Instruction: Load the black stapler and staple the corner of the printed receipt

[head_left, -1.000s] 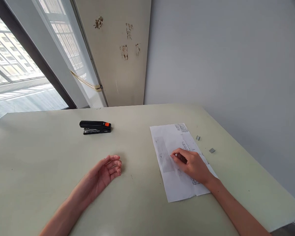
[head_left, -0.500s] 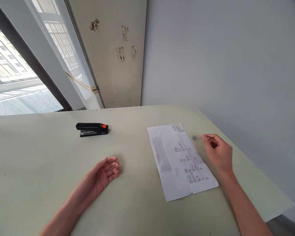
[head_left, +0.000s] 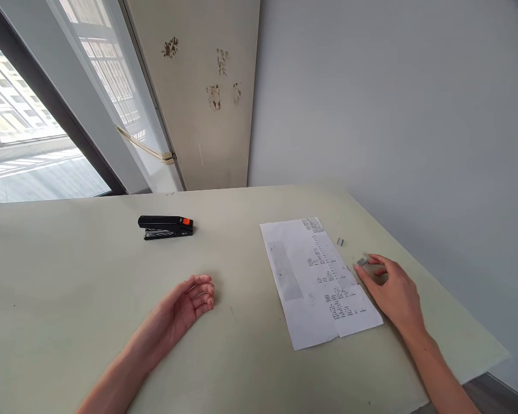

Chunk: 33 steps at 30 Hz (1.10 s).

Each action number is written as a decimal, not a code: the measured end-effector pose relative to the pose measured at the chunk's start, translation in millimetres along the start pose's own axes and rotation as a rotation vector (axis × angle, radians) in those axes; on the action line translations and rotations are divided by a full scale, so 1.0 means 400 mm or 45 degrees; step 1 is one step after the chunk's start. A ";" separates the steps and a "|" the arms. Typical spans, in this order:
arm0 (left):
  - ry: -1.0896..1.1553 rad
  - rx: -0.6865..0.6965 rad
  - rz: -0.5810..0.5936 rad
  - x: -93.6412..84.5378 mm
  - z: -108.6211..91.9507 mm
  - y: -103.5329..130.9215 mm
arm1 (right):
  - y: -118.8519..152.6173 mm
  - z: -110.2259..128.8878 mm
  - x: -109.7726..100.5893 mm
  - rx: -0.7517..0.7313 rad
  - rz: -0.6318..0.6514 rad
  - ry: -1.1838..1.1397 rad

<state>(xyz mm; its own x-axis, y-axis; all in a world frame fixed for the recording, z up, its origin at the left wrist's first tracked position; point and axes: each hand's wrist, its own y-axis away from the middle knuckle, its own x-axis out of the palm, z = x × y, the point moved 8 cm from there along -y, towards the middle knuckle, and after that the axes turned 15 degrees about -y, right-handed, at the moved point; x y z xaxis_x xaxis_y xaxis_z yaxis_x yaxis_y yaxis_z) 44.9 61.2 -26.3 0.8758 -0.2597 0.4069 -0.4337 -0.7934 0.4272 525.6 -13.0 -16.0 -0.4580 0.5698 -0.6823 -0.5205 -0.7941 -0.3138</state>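
In the head view, the right hand [head_left: 397,296] has its thumb and forefinger slightly parted, with a small grey piece [head_left: 362,261] right between their tips, though whether it is gripped I cannot tell. A second grey piece [head_left: 341,242] lies beyond and left of those tips, the printed sheet [head_left: 300,310] just left of that hand. The left hand [head_left: 183,307], loosely curled and holding nothing, rests on the counter [head_left: 242,374] nearer than the black stapler [head_left: 166,226].

A: Can you read any wording from your end?
B: None. On my feed, the paper sheet [head_left: 317,287] carries rows of small dark print [head_left: 344,306] and a denser block [head_left: 313,225] at its top right corner, but no character is legible to me.
A: And the stapler [head_left: 166,226]?
B: I see tiny pale marks near its orange button [head_left: 186,221], too small to read.
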 end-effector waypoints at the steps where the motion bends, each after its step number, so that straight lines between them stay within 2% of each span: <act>1: 0.000 0.003 0.001 0.001 -0.001 0.001 | -0.002 0.002 0.004 -0.008 -0.001 -0.012; 8: -0.003 0.006 -0.009 0.004 -0.001 0.003 | 0.000 0.061 0.018 -0.012 0.040 -0.227; 11: -0.002 0.010 -0.005 0.002 0.001 0.004 | 0.016 0.092 0.051 -0.014 0.158 -0.343; 15: 0.000 0.019 0.038 0.004 0.004 0.005 | 0.043 0.138 0.109 -0.114 0.319 -0.309; 23: -0.041 0.058 -0.005 0.013 -0.007 0.007 | 0.086 0.243 0.178 -0.277 0.473 -0.271; 26: -0.268 0.243 -0.084 0.020 -0.032 0.025 | 0.113 0.296 0.206 -0.312 0.528 -0.309; 30: -0.903 0.638 -0.307 0.041 -0.084 0.070 | 0.172 0.374 0.250 -0.318 0.607 -0.380; 33: -1.248 0.784 -0.289 0.074 -0.083 0.079 | 0.221 0.435 0.279 -0.309 0.685 -0.463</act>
<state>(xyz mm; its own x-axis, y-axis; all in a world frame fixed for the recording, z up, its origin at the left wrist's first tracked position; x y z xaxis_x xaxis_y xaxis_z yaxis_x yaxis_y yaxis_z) 49.8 46.7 26.2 0.8245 -0.1778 -0.5371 -0.3069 -0.9381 -0.1607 303.3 17.2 -5.0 -0.8416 0.0848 -0.5334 0.0031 -0.9868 -0.1617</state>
